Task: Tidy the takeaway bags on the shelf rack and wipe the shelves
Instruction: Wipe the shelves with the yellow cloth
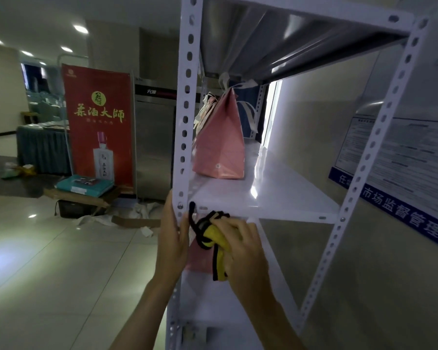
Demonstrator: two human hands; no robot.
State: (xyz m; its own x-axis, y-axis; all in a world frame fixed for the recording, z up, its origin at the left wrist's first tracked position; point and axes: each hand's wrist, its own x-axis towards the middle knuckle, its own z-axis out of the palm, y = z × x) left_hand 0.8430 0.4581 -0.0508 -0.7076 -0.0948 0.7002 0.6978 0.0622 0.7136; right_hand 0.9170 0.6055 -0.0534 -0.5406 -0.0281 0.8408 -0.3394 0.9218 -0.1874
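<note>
right hand (240,246) grips yellow cloth (216,245) at the shelf (276,198) front edge; left hand (173,231) flat, steadying post (185,122); a sweep could topple the pink bag (220,145).

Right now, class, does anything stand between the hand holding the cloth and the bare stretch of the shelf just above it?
Nothing visible does. The right hand grips the yellow cloth just below the shelf front edge. The pink bag stands farther back at the left, away from the bare near part.
</note>
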